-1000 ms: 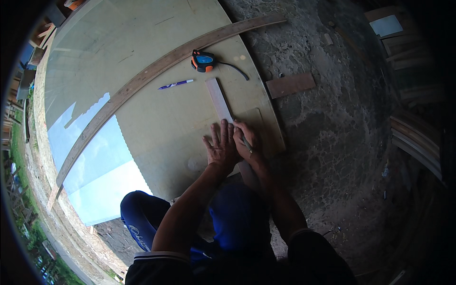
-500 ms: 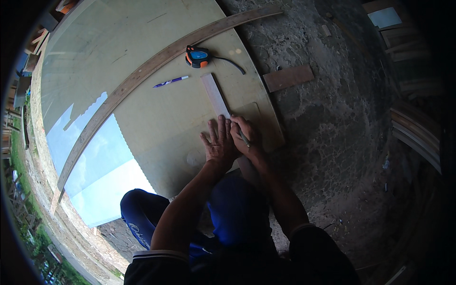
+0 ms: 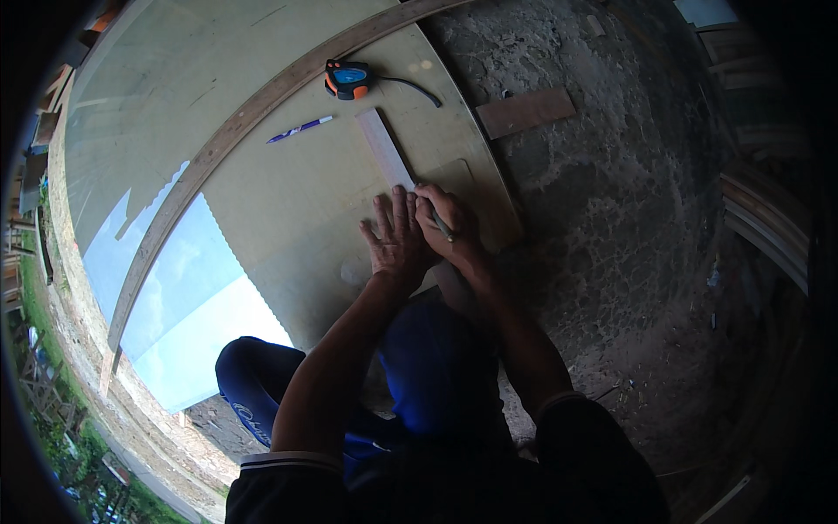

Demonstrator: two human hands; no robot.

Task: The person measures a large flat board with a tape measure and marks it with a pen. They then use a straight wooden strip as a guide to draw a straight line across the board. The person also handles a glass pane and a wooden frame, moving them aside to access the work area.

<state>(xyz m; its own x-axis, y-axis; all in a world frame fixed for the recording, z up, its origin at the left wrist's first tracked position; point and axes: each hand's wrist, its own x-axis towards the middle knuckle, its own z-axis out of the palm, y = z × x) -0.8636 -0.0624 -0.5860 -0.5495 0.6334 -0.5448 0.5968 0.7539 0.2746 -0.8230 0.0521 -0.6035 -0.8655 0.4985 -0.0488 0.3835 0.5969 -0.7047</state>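
My left hand (image 3: 394,246) lies flat with fingers spread, pressing on a narrow wooden strip (image 3: 384,147) and the large shiny sheet (image 3: 297,210) under it. Close against it, my right hand (image 3: 456,223) is closed round a slim pen-like tool (image 3: 443,228), its tip down at the strip's right edge. Whether this tool is a pencil or a cutter I cannot tell. The strip runs beneath both hands and shows again below them. Beyond its far end sits a black and orange tape measure (image 3: 349,79). A purple and white pen (image 3: 299,129) lies to the left.
A long wooden batten (image 3: 218,144) crosses the sheet. Past the sheet's right edge, a short board (image 3: 526,113) rests on rough concrete ground (image 3: 602,227). Stacked timber (image 3: 764,231) stands at far right. My blue-clad knee (image 3: 257,371) is by the sheet's near edge.
The view has shifted slightly, so the sheet and tools sit higher and further left. Both hands keep nearly the same place on the strip, the right one still gripping the pen-like tool.
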